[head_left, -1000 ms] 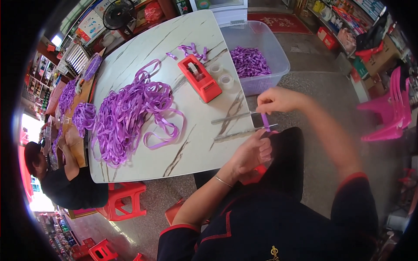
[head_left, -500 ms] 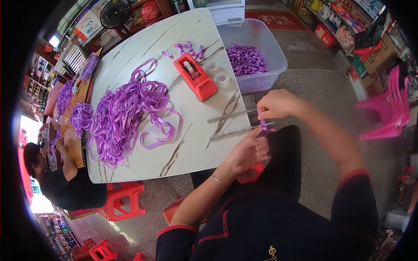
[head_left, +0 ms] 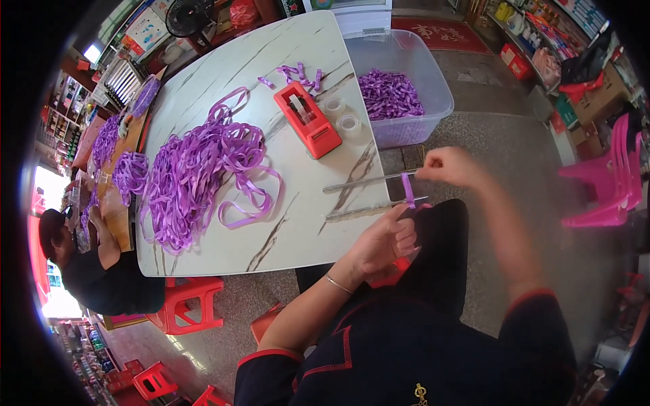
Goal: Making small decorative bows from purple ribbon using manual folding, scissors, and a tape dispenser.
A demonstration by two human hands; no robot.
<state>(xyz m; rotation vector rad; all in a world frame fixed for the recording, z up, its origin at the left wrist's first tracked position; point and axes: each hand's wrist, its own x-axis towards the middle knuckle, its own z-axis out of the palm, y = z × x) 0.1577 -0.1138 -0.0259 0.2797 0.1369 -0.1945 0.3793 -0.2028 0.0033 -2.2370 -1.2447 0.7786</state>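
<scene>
A short length of purple ribbon (head_left: 407, 189) is stretched around two thin metal rods (head_left: 362, 181) that stick out past the table's right edge. My left hand (head_left: 387, 240) is closed, with thumb and fingers pinched at the ribbon's lower end by the nearer rod. Close to the tip of the farther rod, my right hand (head_left: 450, 167) has its fingers curled together. Whatever it may hold is hidden. A large tangled heap of purple ribbon (head_left: 196, 176) covers the left part of the table.
On the marbled table (head_left: 298, 230) stand a red tape dispenser (head_left: 318, 139), clear tape rolls (head_left: 349, 124) and several small ribbon pieces (head_left: 308, 76). A clear plastic bin (head_left: 409, 132) of purple pieces adjoins its right edge. Another person (head_left: 101, 271) works at left. Pink chairs (head_left: 602, 176) stand right.
My right hand has moved right and slightly down, away from the ribbon on the rods. The left hand stays at the ribbon's lower end. The view has shifted slightly.
</scene>
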